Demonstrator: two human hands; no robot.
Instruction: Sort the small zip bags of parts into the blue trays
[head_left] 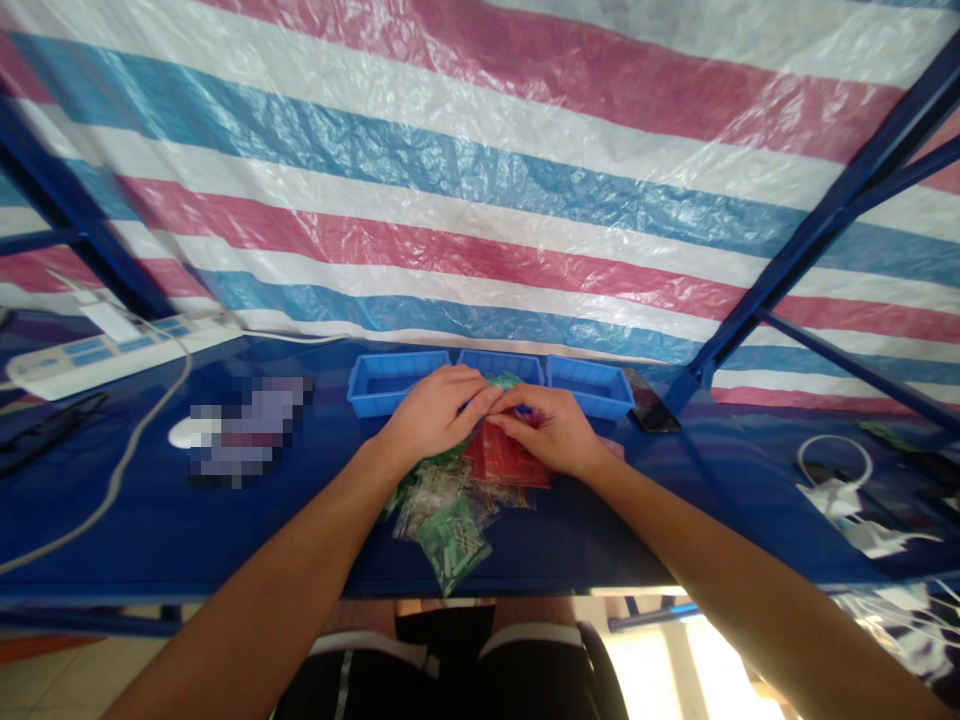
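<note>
My left hand (439, 412) and my right hand (545, 425) meet at the fingertips over a pile of small plastic bags. A red plastic bag (510, 457) hangs below my right hand's pinched fingers, which seem to grip its top edge. The left fingers are bent and closed at the same spot; what they pinch is hidden. Beneath lie clear bags (431, 490) with small parts inside. At the front of the pile is a green-tinted bag (452, 540) holding small pale pieces.
Behind the hands stand a left blue bin (360, 402), a middle blue bin (499, 360) and a right blue bin (600, 403). A phone (651, 402) lies right of them. At left are a power strip (112, 357) and a white cable (127, 470); at right, a coiled white cable (834, 440).
</note>
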